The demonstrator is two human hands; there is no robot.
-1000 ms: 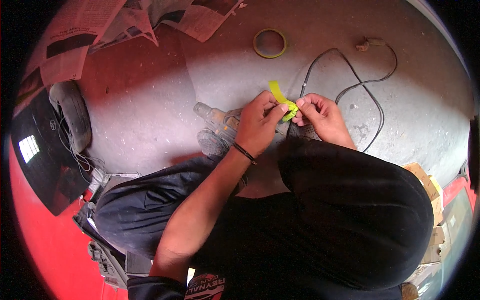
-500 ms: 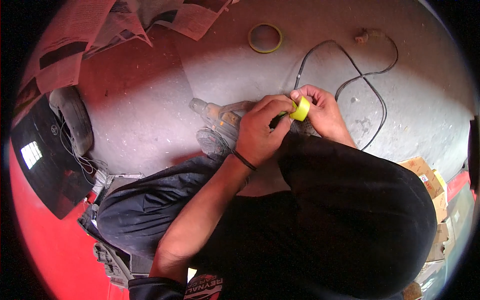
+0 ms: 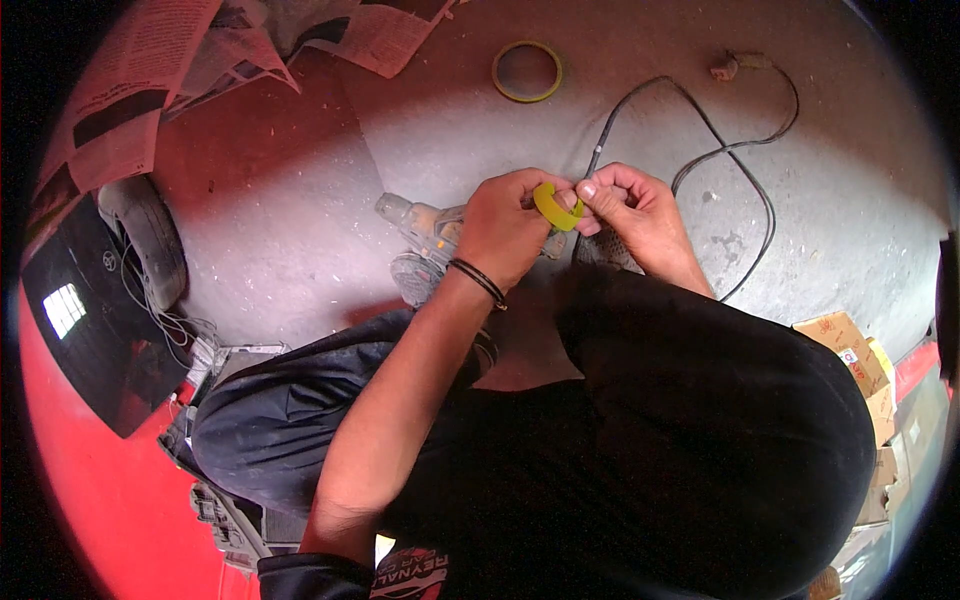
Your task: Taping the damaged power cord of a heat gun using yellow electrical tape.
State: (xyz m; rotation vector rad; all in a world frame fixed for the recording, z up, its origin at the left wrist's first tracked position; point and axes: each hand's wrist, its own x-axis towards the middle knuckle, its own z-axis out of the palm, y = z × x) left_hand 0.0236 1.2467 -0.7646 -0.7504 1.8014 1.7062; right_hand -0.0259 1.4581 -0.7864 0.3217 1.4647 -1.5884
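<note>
A roll of yellow tape (image 3: 556, 210) is held up between my hands in front of my knees. My left hand (image 3: 500, 225) is closed on the roll's left side, its fingers partly hidden behind the ring. At the roll's right edge my right hand (image 3: 645, 220) pinches with thumb and forefinger; whether a loose tape end is between them is too small to tell. Below and left of the hands, a dusty power tool (image 3: 425, 235) rests on the floor, partly covered by my left hand. Its apparent black cord (image 3: 655, 82) loops away past my right hand.
Another yellow tape ring (image 3: 527, 98) lies flat on the grey floor, with the cord's plug (image 3: 724, 69) farther right. Newspaper sheets (image 3: 120, 110) hang at the upper left. A glossy black panel (image 3: 95, 320) stands at left, and cardboard boxes (image 3: 845, 345) at right.
The tape roll has moved left and turned, from beside my right fingers to my left fingers. My left hand has shifted slightly up and left; the right hand stays nearly in place.
</note>
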